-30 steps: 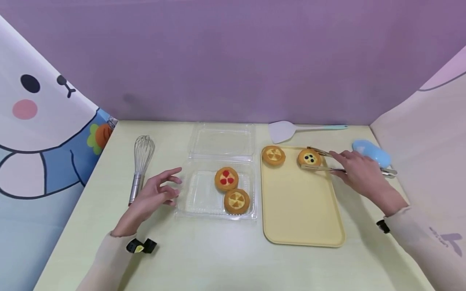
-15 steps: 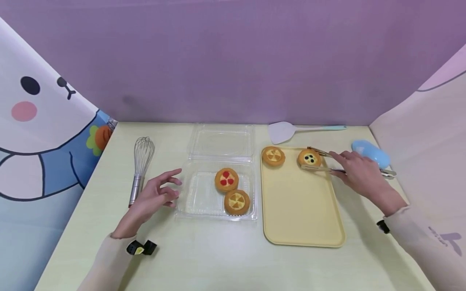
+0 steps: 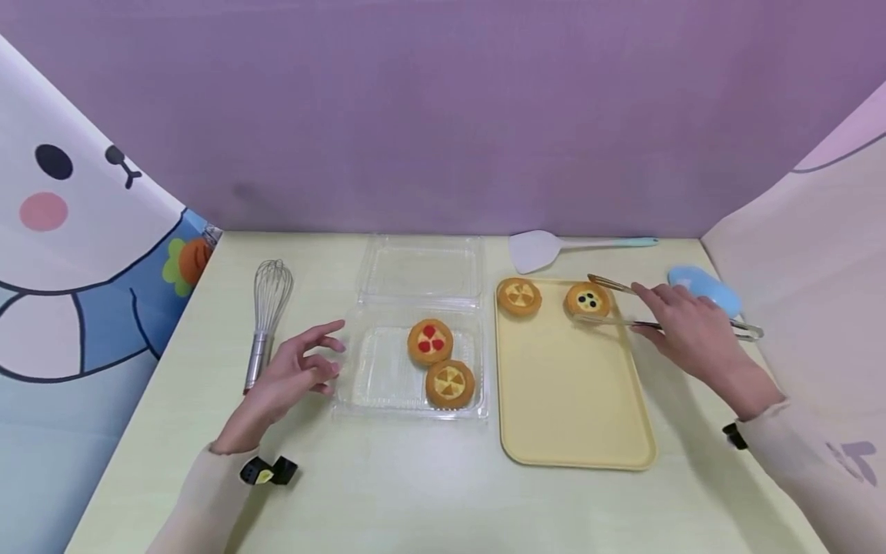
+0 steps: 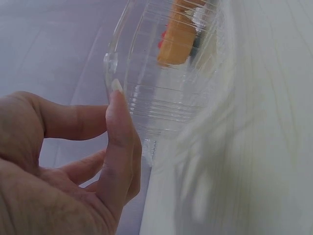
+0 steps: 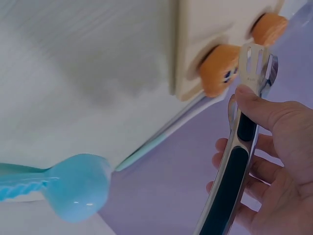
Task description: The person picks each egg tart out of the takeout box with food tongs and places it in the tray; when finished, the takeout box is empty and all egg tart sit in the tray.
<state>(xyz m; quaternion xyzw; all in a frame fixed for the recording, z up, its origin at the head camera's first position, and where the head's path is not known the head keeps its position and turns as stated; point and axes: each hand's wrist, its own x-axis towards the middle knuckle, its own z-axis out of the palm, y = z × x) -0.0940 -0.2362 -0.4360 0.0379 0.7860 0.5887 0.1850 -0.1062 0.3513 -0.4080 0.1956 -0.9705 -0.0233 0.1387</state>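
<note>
My right hand [image 3: 692,327] holds metal tongs [image 5: 226,188] with dark grip panels. Their arms are spread, one tip on each side of a tart with dark berries [image 3: 588,300] at the far right corner of the yellow tray [image 3: 567,400]. Another tart with a wedge pattern [image 3: 519,296] lies at the tray's far left corner. My left hand [image 3: 294,369] hovers with loosely bent fingers at the left edge of an open clear plastic clamshell box [image 3: 384,369]. Inside the box are a red-topped tart [image 3: 430,348] and a wedge-patterned tart [image 3: 450,384]; whether a left fingertip touches the box, I cannot tell.
A whisk [image 3: 271,308] lies to the left of the box, near my left wrist. Behind the tray is a spatula [image 3: 536,251] with a pale green handle. A glossy blue object [image 3: 704,289] sits beyond my right hand. A purple backdrop [image 3: 443,115] borders the table's far edge.
The tongs have spread a little wider around the berry tart, and my right hand has shifted slightly right. My left hand and the other tarts stay put.
</note>
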